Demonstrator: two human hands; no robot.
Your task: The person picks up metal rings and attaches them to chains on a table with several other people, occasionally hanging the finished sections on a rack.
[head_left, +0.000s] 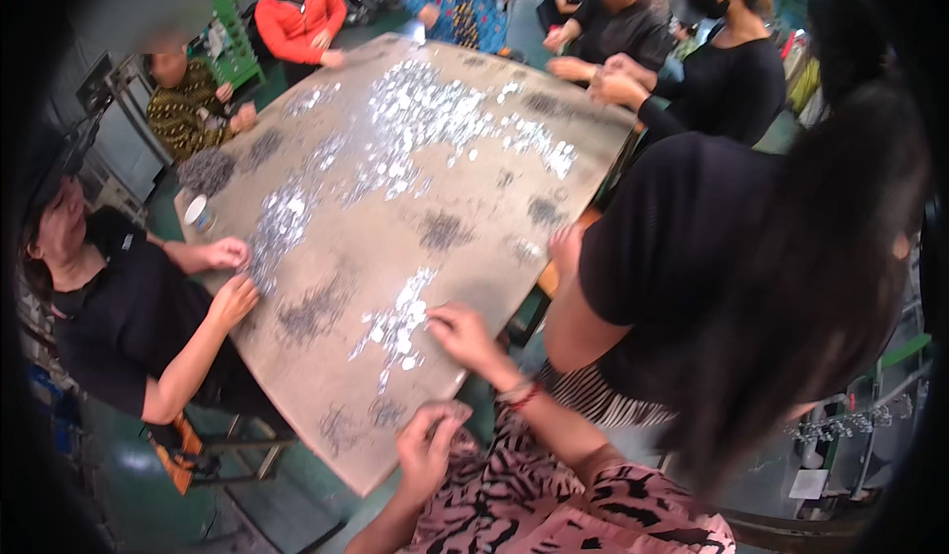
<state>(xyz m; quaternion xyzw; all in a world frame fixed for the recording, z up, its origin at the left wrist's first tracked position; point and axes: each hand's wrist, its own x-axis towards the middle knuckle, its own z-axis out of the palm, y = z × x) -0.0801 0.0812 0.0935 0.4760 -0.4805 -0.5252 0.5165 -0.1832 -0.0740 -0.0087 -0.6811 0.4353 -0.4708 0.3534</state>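
Note:
My right hand (467,337) reaches over the table (326,386) to the right edge of a small pile of shiny, flat metal pieces (400,322). Its fingers are bent and drawn together at the pile; whatever lies between the fingertips is too small to make out. Closer to me, by the table's near edge, my left hand (430,443) is raised with thumb and fingers closed in a pinch. What it may hold cannot be made out. Dark, thin wire-like bits (386,413) lie in a small heap just beyond the left hand.
A much larger spread of shiny pieces (425,109) covers the table's far middle, and another (287,213) runs along the left. Dark heaps (445,230) dot the surface. A white cup (198,212) stands at the left edge. Several people work around the table; one (692,228) sits close on my right.

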